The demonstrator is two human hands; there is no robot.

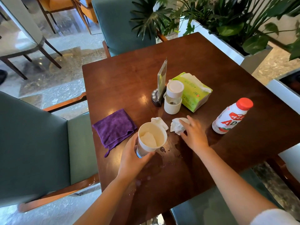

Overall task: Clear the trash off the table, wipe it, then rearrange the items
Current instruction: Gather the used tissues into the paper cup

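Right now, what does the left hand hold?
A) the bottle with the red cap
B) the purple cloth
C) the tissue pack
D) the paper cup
D: the left hand grips the paper cup, with a crumpled tissue inside it.

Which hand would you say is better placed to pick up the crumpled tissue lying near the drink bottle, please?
The right hand, probably. Its fingers already rest on that crumpled tissue, while the left hand is occupied gripping the paper cup.
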